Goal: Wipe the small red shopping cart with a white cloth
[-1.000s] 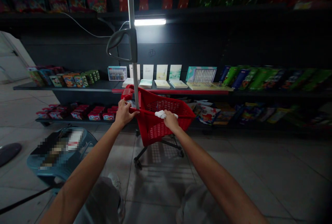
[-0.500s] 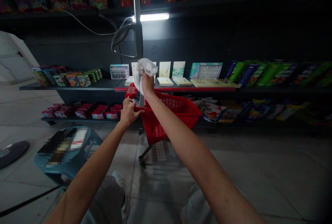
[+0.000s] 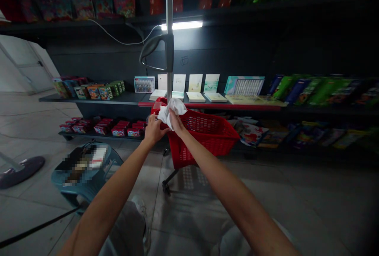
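Observation:
My left hand (image 3: 154, 130) grips the red rim of a red plastic basket cart (image 3: 204, 145) near its front corner. My right hand (image 3: 176, 125) is shut on a crumpled white cloth (image 3: 172, 112), which rises above the rim and touches my left hand's fingers. Both hands are close together above the cart's near end. A grey handle (image 3: 156, 52) sits high on the cart's metal pole (image 3: 169, 11). The cart's interior is mostly hidden by the rim and my hands.
Dark shelves (image 3: 97, 98) hold packaged goods, cards and books behind the cart. A teal plastic stool (image 3: 85, 175) carrying blurred items stands at the lower left. A round dark base (image 3: 20, 173) and a black cable (image 3: 35, 228) lie on the tiled floor.
My right hand has come down and in, bringing the white cloth from above the cart to beside my left hand. The view has shifted slightly, with the shelves moving right.

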Demonstrator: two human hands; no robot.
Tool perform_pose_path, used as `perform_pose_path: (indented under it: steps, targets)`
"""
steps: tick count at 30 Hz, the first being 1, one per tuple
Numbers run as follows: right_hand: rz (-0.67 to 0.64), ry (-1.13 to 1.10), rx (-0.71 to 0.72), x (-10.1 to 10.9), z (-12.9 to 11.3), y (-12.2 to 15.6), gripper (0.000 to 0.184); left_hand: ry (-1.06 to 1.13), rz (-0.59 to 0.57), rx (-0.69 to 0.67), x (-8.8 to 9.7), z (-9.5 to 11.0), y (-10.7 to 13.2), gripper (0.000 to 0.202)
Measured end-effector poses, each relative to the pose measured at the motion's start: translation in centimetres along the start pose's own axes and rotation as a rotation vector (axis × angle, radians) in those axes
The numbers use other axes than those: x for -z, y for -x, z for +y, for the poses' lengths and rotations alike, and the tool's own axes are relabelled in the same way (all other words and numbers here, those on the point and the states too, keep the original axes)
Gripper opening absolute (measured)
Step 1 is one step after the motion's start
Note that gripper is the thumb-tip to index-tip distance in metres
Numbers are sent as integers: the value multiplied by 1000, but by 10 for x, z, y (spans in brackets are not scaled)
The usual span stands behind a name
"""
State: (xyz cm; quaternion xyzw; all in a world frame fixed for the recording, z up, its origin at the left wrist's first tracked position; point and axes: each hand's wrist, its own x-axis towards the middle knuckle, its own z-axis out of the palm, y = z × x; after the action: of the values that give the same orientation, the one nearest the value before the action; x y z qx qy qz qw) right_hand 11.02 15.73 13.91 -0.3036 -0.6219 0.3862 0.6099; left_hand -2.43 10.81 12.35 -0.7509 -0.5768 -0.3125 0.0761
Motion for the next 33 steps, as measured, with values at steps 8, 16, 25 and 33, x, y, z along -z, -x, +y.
perform_pose_path:
  steps: [8, 16, 25, 33]
  targets:
    - [-23, -166, 86, 21, -101, -71, 79, 24, 24, -11, 4, 1, 2, 44]
    - [28, -182, 60, 20, -104, -88, 57, 25, 46, -25, 3, 5, 4, 43]
    - [61, -17, 191, 6, -80, -75, 48, 30, 31, -10, 3, 5, 5, 43]
    - [72, 86, 131, 7, -9, -25, 39, 11, 10, 33, 2, 6, 5, 47]
